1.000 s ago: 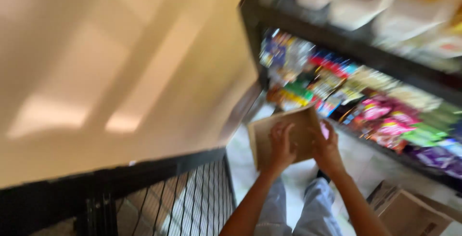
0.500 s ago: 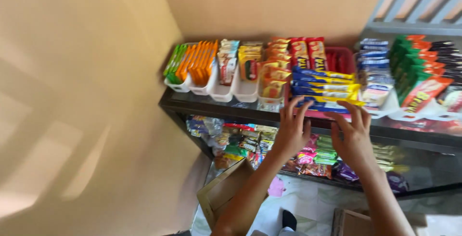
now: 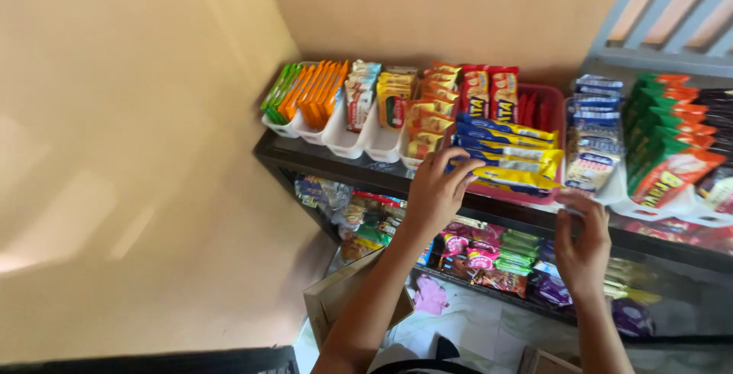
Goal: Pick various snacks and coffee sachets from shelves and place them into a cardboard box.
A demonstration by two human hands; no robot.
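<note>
Blue-and-yellow snack packets (image 3: 510,151) stacked in red tray (image 3: 556,107) on top shelf (image 3: 336,162), leaning toward front edge. Left hand (image 3: 435,191) curled, fingertips on near end of stack, seemingly squaring it. Right hand (image 3: 584,244) at tray's front lip, fingers bent; grip unclear. White bins (image 3: 343,139) packed tight left, green packets (image 3: 660,133) right. Little side room; open space only toward front. Cardboard box (image 3: 340,301) below.

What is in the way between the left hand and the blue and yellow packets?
Nothing visible. The left hand already has its fingertips on the front blue and yellow packets in the red tray. The right hand is lower, beside the shelf edge.
</note>
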